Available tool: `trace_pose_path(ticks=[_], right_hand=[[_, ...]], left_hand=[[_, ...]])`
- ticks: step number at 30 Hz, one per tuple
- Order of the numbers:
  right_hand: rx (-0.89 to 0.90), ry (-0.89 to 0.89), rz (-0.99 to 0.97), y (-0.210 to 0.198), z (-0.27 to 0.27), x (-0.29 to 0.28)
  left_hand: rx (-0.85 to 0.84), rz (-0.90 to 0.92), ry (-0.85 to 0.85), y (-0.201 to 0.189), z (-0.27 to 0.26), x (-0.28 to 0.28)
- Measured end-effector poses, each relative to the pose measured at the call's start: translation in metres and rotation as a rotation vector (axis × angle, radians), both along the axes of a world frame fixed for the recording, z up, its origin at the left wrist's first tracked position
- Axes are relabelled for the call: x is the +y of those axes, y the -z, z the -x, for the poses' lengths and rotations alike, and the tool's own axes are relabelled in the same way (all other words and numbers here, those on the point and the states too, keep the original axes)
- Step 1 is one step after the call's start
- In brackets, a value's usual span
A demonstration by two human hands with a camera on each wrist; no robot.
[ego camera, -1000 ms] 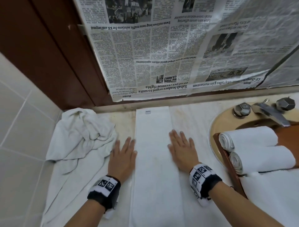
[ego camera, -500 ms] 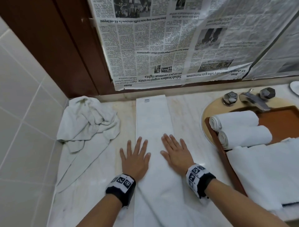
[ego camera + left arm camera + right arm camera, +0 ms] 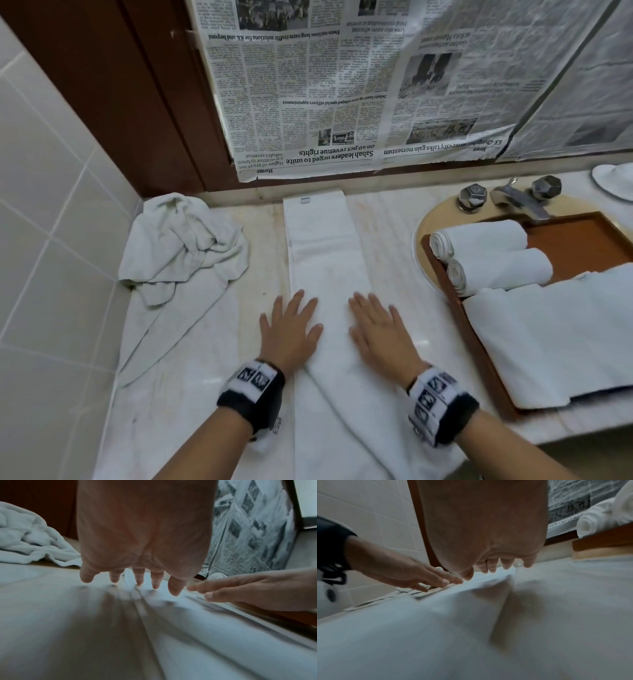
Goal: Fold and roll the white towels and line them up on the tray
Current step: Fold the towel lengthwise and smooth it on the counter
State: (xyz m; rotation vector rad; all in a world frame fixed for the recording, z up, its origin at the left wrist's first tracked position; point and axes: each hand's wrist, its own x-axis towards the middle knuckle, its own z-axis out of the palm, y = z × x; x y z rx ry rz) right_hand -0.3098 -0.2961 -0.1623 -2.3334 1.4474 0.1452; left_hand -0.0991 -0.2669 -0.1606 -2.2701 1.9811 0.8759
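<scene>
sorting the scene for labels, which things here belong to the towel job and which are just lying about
Part of the job:
- folded towel strip, pressed flat by left hand and right hand
- two rolled towels on the wooden tray
- crumpled towel
- flat towel over the tray

Just lying about:
- newspaper
- tap

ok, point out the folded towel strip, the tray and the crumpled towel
folded towel strip (image 3: 322, 253): head view, its flat middle
tray (image 3: 582, 236): head view, bare wooden floor
crumpled towel (image 3: 181, 240): head view, bunched top
</scene>
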Motion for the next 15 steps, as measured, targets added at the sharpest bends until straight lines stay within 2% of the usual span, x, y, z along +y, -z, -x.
trace_pose_path(ticks=[3, 6, 9, 11, 13, 15], right_hand=[[0.058, -0.022, -0.03, 0.01, 0.012, 0.03], [0.054, 0.035, 0.005, 0.017, 0.025, 0.028], [0.061, 0.122, -0.014, 0.013, 0.026, 0.022], [-0.021, 0.17, -0.008, 0.008, 0.028, 0.028], [-0.171, 0.22, -0.045, 0.002, 0.034, 0.044], [-0.249, 0.226, -0.107, -0.006, 0.043, 0.064]], left_hand=[[-0.039, 0.015, 0.034, 0.009, -0.006, 0.03], [-0.085, 0.064, 0.049, 0.018, -0.013, 0.038], [-0.06, 0.143, 0.031, 0.019, -0.014, 0.039], [0.059, 0.219, -0.007, 0.017, -0.011, 0.046], [0.25, 0.3, -0.038, 0.015, -0.01, 0.058], [0.317, 0.32, -0.024, 0.016, -0.009, 0.072]])
